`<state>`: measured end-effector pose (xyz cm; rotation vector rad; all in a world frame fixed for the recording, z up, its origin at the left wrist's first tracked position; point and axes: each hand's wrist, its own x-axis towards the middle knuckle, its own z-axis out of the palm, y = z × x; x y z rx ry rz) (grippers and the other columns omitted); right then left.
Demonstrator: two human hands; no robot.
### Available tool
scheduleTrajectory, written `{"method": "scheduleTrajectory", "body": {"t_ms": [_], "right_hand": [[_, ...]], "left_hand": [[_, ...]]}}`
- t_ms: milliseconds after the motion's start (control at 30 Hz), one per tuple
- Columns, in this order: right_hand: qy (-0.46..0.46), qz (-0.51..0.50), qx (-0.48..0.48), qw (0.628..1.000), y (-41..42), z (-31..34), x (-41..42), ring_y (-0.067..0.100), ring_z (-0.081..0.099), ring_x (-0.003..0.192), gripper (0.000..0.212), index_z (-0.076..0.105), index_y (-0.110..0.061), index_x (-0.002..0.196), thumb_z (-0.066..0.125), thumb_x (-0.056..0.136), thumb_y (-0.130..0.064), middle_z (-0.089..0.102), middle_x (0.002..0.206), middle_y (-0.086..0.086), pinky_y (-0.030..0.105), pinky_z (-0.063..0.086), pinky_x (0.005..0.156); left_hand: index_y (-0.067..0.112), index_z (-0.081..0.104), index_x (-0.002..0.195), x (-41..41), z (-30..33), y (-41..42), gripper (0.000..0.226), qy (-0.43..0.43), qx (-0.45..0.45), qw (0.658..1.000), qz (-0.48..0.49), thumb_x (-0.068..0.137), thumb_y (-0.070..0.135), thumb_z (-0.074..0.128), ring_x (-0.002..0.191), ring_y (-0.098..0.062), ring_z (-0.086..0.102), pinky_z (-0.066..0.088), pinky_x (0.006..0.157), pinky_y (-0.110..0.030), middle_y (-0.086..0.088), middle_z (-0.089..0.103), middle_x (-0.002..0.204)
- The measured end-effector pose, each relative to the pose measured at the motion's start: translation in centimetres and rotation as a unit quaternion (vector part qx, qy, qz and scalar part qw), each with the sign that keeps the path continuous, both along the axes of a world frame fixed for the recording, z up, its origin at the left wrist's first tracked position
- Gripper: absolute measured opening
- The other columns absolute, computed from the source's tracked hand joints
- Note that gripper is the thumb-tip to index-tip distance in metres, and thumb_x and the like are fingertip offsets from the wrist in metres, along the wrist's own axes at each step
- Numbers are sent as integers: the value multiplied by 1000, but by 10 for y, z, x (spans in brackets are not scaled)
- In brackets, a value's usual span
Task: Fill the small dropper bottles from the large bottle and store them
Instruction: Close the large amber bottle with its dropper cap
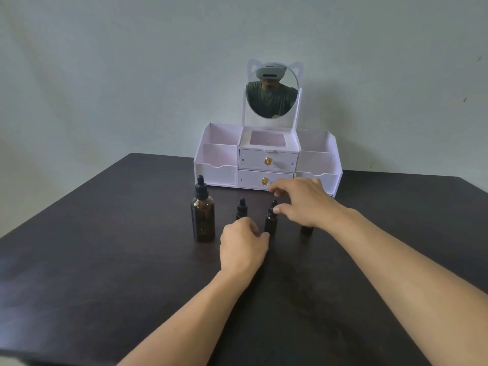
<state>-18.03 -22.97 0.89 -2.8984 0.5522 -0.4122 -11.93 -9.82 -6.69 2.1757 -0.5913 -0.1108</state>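
On the dark table (105, 260), the left hand (243, 244) curls loosely at the base of the middle small dropper bottle (271, 220), thumb touching it, while the right hand (303, 202) pinches its black cap; whether either truly grips, I cannot tell. The large amber bottle (202, 215) stands left, the white organizer (266, 159) behind

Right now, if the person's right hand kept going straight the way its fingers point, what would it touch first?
Most likely the black dropper cap of the middle small amber bottle: the right hand has its fingers spread just beside that cap, pointing leftward. Depth is hard to judge, so it could pass slightly behind.
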Motion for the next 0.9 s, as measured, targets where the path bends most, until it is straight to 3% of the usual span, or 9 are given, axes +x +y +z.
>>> {"method": "scheduleTrajectory", "body": {"t_ms": [167,233,367,500,667,800,900], "right_hand": [[-56,-41,80,994,-10,0,-22,17,53,121,52,54,-27,129,73,81,-30,59,130,-6,37,41,104],[-92,-61,124,986,-10,-6,-35,15,52,120,59,48,-26,135,73,82,-25,54,133,-4,29,41,95],[-185,-118,140,966,-10,-33,-56,15,50,123,63,42,-22,137,69,80,-14,46,140,-2,32,45,95],[-284,-133,88,945,0,-48,-57,16,51,112,48,52,-15,123,67,78,-7,53,123,-1,25,37,88],[-357,-115,95,922,20,-51,-47,15,54,89,33,57,-13,103,67,75,1,59,102,0,13,37,73],[-320,-11,107,941,55,-54,-41,8,56,79,31,59,-20,96,69,75,0,59,92,-8,8,40,66],[-249,85,113,958,81,-28,-15,6,58,81,30,60,-22,108,69,82,-9,59,100,-10,8,42,66]], "left_hand": [[23,62,82,9,1,26,16,-7,-23,999,36,82,35,72,74,-13,62,52,69,-30,5,66,76],[25,60,77,12,5,38,17,-25,-22,998,46,81,37,72,72,-12,61,50,67,-30,8,64,72],[23,57,71,19,10,68,23,-44,-45,992,106,78,38,73,69,-11,57,41,60,-29,9,60,68],[21,54,84,36,9,90,38,-24,-60,984,164,69,44,81,80,-22,57,41,69,-34,9,57,78],[19,55,119,63,1,92,76,-18,-66,994,89,57,47,89,96,-17,60,50,88,-38,5,61,106],[24,65,118,69,2,91,68,-16,-54,998,31,60,54,85,85,-6,61,54,82,-33,13,65,95],[30,64,117,71,4,88,65,-20,-43,999,21,62,58,82,83,-5,59,54,80,-36,15,63,96]]}}
